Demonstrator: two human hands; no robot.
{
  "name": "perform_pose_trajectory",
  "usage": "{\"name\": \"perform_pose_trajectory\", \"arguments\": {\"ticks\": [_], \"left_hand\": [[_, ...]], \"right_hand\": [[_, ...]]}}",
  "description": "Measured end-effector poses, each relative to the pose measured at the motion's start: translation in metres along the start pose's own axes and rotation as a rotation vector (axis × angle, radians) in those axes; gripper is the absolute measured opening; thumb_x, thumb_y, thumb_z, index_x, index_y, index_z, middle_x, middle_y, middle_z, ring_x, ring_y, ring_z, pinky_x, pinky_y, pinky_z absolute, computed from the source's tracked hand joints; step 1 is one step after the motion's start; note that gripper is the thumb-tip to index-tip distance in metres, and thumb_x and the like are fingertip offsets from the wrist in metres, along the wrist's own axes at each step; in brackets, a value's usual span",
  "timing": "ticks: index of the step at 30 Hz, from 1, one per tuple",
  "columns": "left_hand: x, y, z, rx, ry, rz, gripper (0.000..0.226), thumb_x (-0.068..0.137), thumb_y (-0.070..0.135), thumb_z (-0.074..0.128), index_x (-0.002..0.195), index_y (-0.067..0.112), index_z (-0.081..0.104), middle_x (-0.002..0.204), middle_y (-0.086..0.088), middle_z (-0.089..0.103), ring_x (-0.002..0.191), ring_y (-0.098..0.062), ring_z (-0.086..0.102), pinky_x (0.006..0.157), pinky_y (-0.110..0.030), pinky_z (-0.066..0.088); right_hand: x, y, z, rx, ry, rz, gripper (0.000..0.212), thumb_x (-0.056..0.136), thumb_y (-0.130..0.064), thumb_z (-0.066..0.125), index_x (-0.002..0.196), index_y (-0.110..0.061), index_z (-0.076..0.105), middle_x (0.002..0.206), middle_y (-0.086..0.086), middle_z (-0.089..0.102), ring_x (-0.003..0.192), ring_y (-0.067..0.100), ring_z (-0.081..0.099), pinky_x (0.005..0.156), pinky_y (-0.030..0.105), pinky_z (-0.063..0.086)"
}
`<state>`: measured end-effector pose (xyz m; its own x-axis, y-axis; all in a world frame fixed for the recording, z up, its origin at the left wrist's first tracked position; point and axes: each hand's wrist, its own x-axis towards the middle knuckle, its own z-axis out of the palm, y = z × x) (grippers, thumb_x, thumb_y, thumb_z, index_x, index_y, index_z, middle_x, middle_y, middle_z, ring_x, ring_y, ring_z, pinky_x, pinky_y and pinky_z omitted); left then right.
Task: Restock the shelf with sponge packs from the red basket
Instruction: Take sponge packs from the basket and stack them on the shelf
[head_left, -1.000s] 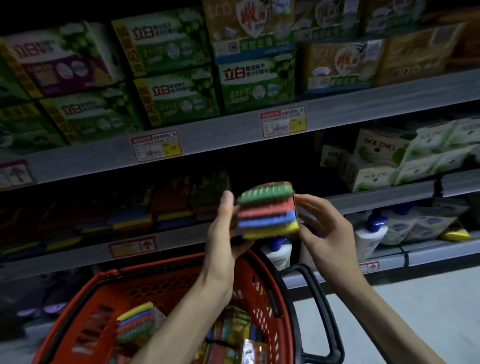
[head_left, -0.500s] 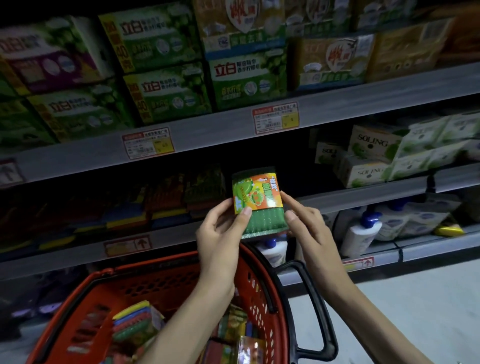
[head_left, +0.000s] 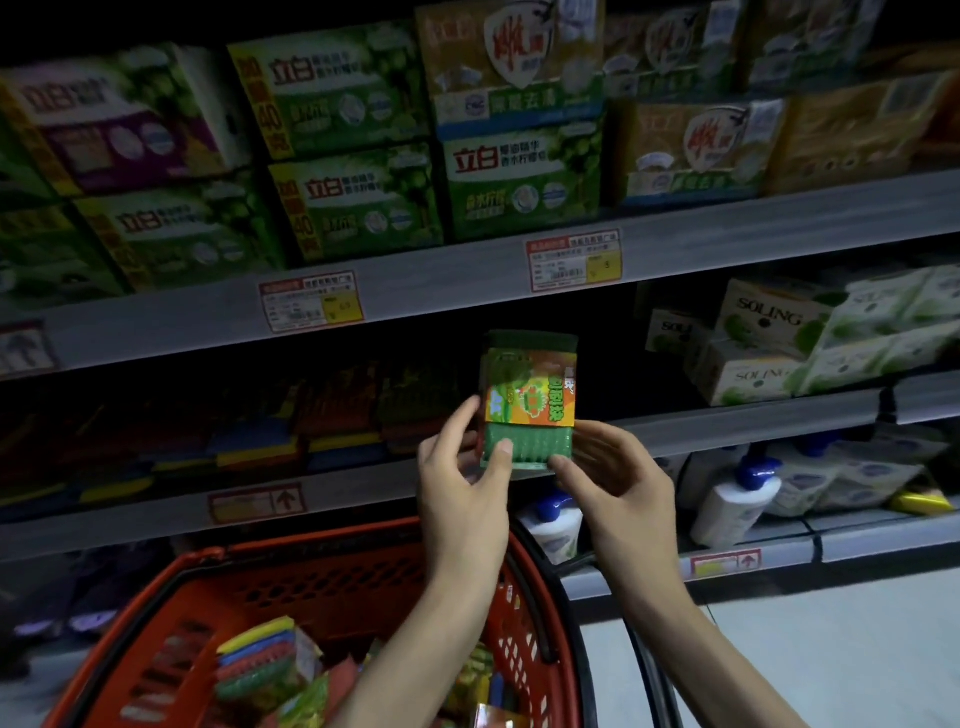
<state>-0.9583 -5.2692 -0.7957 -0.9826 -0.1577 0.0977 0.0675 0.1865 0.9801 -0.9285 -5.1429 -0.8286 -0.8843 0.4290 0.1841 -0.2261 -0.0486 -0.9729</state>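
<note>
A sponge pack (head_left: 530, 400) with an orange and green label faces me upright, in front of the dark middle shelf (head_left: 363, 499). My left hand (head_left: 465, 493) pinches its lower left edge and my right hand (head_left: 618, 488) pinches its lower right corner. Below them the red basket (head_left: 332, 577) holds several more sponge packs (head_left: 265, 660), striped in yellow, blue, red and green. On the middle shelf to the left lies a dim row of stacked sponge packs (head_left: 270, 431).
Green and orange soap boxes (head_left: 353, 150) fill the top shelf. White Soling boxes (head_left: 769, 343) stand on the middle shelf at right. White pump bottles (head_left: 737, 499) with blue caps stand on the lower shelf. The basket's black handle (head_left: 639, 649) hangs at its right side. Pale floor shows at bottom right.
The pack was turned from its striped edge to its labelled face, then raised and moved toward the middle shelf. Both hands shifted to its lower corners.
</note>
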Motion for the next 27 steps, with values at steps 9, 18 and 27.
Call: {"name": "perform_pose_trajectory", "arguments": {"ticks": [9,18,27], "left_hand": [[0.006,-0.004,0.004,-0.251,0.016,-0.102,0.031,0.095,0.000,0.067,0.119,0.018,0.067,0.108,0.012,0.069,0.093,0.022,0.063,0.086,-0.003,0.049],[0.009,-0.016,0.012,-0.153,0.027,-0.194,0.048,0.100,0.006,0.060,0.142,0.027,0.056,0.135,-0.001,0.062,0.106,0.007,0.061,0.073,-0.001,0.049],[0.010,-0.010,0.008,-0.155,0.039,-0.225,0.049,0.099,0.008,0.060,0.145,0.024,0.054,0.101,0.013,0.073,0.096,0.003,0.069,0.094,-0.024,0.055]], "right_hand": [[0.017,0.004,0.012,0.014,0.066,-0.025,0.025,0.088,-0.005,0.078,0.109,-0.017,0.072,0.106,-0.003,0.077,0.107,0.010,0.072,0.098,0.037,0.057],[0.025,0.017,0.022,-0.079,0.119,-0.001,0.023,0.088,-0.011,0.079,0.108,-0.020,0.074,0.101,-0.006,0.078,0.101,0.008,0.072,0.095,0.037,0.058],[0.030,0.016,0.024,-0.220,0.049,-0.015,0.027,0.091,-0.016,0.075,0.116,-0.024,0.073,0.106,-0.012,0.076,0.104,0.002,0.069,0.095,0.037,0.058]]}}
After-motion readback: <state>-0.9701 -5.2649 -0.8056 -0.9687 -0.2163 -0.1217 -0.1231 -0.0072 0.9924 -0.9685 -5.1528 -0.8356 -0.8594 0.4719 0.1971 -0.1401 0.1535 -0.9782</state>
